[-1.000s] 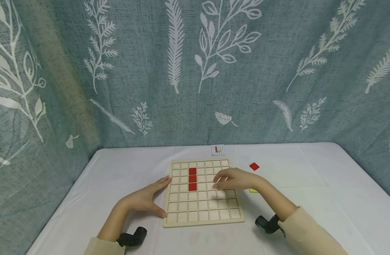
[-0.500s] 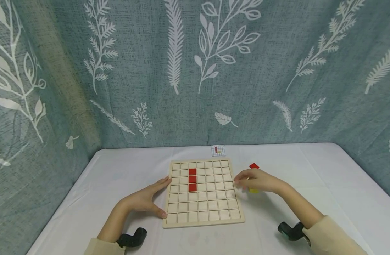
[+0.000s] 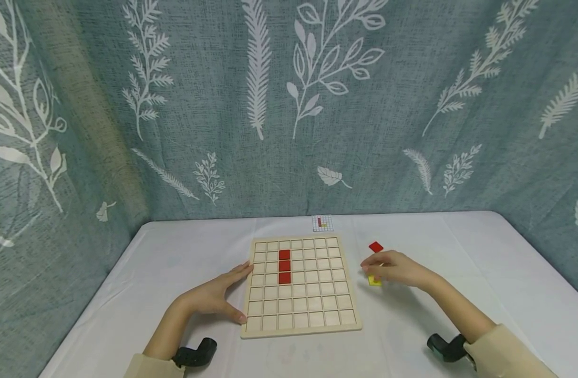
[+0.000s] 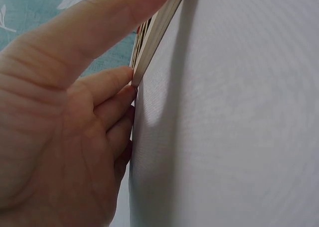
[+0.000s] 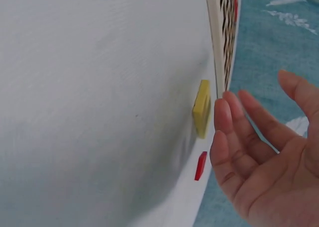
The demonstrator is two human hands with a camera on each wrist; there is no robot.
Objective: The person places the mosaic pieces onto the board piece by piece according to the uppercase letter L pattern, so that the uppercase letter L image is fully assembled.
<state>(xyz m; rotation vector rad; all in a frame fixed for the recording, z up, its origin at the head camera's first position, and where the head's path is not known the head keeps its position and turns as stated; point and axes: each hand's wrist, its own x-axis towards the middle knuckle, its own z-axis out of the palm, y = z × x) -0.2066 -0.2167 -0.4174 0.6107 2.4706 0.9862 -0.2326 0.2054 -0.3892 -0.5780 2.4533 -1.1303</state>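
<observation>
A pale wooden grid board lies on the white table, with a column of red square tiles in its upper left part. My left hand rests against the board's left edge, fingers and thumb spread; in the left wrist view the fingertips touch the board's side. To the right of the board, my right hand hovers over a yellow piece and partly covers it. In the right wrist view that hand holds nothing, its fingers loosely bent and thumb apart, beside the yellow piece.
A loose red tile lies just beyond the right hand. Behind the board is a small card printed with a grid and red and yellow marks. A patterned blue-green curtain hangs along the table's back edge.
My right hand has moved right, from above the board to over the yellow piece. The left hand and the red tiles on the board have stayed put.
</observation>
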